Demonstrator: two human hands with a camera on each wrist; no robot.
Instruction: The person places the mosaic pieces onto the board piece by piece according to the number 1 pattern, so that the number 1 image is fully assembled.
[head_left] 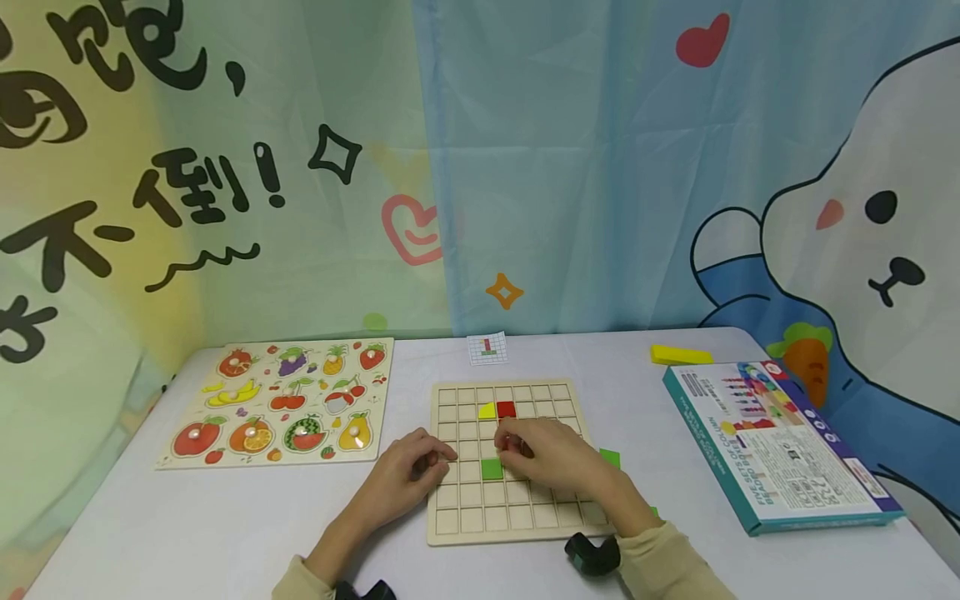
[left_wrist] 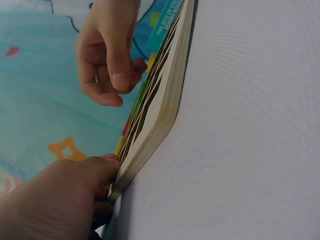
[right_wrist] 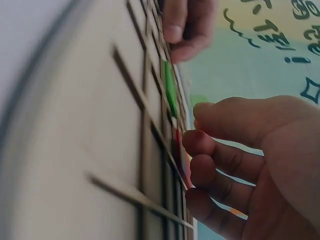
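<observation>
My wooden grid board point(head_left: 517, 518) is lying in front of me on the white table point(head_left: 172, 525), at the centre of my clock. My left hand point(head_left: 408, 468) is touching its nine o'clock edge with bent fingers; I cannot tell whether they are gripping it. My right hand point(head_left: 553, 454) is reaching over the middle, relaxed and released, its fingertips just beside a red square point(right_wrist: 177, 150). From them, a green square point(head_left: 491, 469) is sitting at seven, a yellow piece point(head_left: 487, 411) at eleven, another red square point(head_left: 507, 409) at twelve. Beyond the board, a fruit puzzle point(head_left: 270, 423) is lying past nine, a card point(head_left: 497, 357) at twelve, a box point(head_left: 787, 467) at three.
</observation>
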